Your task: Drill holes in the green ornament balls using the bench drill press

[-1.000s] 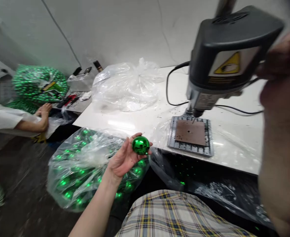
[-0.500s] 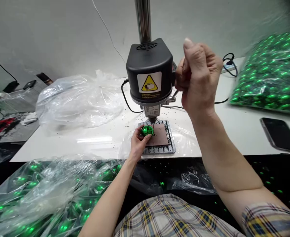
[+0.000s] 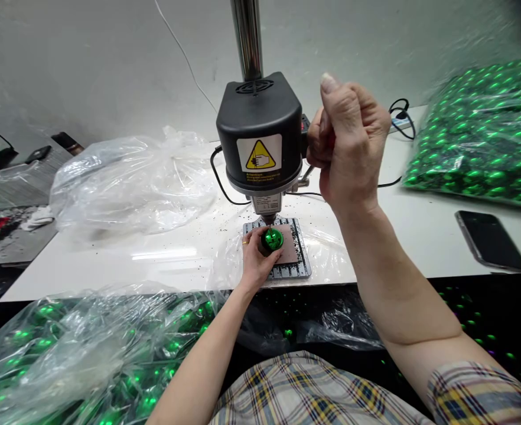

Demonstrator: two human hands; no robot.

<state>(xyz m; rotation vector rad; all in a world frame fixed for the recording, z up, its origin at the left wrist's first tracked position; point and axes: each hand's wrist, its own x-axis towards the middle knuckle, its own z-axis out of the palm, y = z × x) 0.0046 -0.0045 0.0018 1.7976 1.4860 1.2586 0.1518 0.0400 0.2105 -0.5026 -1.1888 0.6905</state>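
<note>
A shiny green ball is gripped by my left hand, thumb at its front and fingers at its left side. It sits under the chuck of a black bench drill press, over a pinkish-brown board on the slotted metal base. Dark chips lie scattered on the base. My right hand is closed in a fist beside the drill head, wrapped round the feed lever, whose red end shows slightly between the fingers. Whether the drill bit touches the ball cannot be made out.
Clear plastic bags lie on the white table at left. A bag of green balls stands at right, near a phone. Another bag of green balls lies below the front edge. Black cables run behind the drill.
My left hand has shifted the green ball rightward on the board, under the chuck. My right hand stays on the lever. The whole view has moved slightly.
</note>
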